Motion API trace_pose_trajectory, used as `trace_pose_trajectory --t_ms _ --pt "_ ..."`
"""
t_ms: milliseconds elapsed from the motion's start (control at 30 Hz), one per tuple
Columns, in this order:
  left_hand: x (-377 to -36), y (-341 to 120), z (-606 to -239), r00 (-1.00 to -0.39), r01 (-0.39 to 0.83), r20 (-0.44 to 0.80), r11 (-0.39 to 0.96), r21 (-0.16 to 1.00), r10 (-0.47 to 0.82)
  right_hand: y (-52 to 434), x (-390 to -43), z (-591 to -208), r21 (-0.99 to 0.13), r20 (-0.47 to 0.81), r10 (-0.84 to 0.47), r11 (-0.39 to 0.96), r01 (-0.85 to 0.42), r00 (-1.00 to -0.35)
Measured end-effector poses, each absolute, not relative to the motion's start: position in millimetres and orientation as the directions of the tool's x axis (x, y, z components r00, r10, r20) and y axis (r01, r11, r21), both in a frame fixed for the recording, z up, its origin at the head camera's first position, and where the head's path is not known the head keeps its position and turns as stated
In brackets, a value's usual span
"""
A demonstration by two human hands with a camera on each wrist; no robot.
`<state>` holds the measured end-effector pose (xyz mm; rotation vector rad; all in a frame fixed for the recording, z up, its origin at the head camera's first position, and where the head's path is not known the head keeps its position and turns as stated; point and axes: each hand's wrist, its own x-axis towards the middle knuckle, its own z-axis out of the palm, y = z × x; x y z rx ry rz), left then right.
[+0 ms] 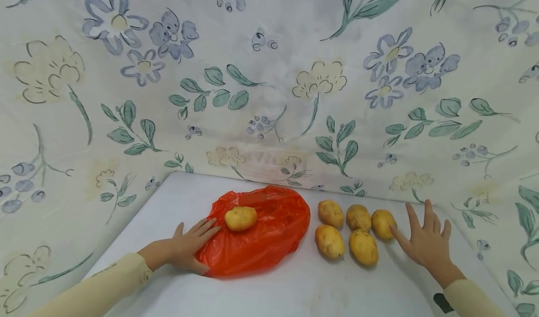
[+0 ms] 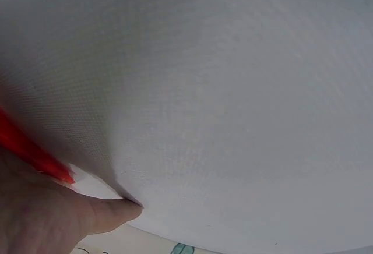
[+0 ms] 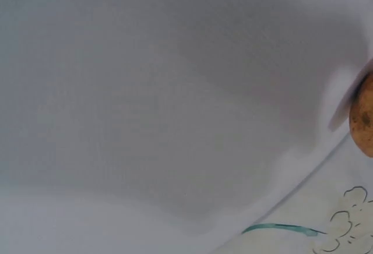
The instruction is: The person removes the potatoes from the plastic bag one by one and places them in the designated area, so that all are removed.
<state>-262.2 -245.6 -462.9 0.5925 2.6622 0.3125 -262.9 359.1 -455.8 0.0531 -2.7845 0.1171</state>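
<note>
Beside 5 potatoes (image 1: pixel 355 233), orange bag (image 1: pixel 261 242) holds 1.

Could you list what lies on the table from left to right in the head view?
Left hand → potato on the bag → orange bag → group of five potatoes → right hand.

Table (image 1: pixel 269 289): white, smooth, matte; far edge meets the cloth backdrop, left and right edges angle outward toward the near side.
Backdrop cloth (image 1: pixel 269 74): cream fabric printed with blue-grey flowers, pale yellow blooms and green leafy stems; hangs behind the table and wraps round both sides.
Cloth surface: faint creases and soft folds, slightly stained near the middle.
Light: even, soft, mild shadows on the table.
</note>
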Motion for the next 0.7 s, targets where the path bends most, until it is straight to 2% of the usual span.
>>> trace_pose_trajectory --t_ms 300,700 --pt "-263 -241 -458 -0.821 0.378 -0.327 0.875 0.304 0.468 357 -262 -447 -0.087 0.329 -0.003 0.996 -0.034 -0.944" --pt "-263 -241 -453 -0.821 0.362 -0.336 0.876 0.318 0.461 324 -284 -432 -0.077 0.281 -0.038 0.995 -0.062 -0.959"
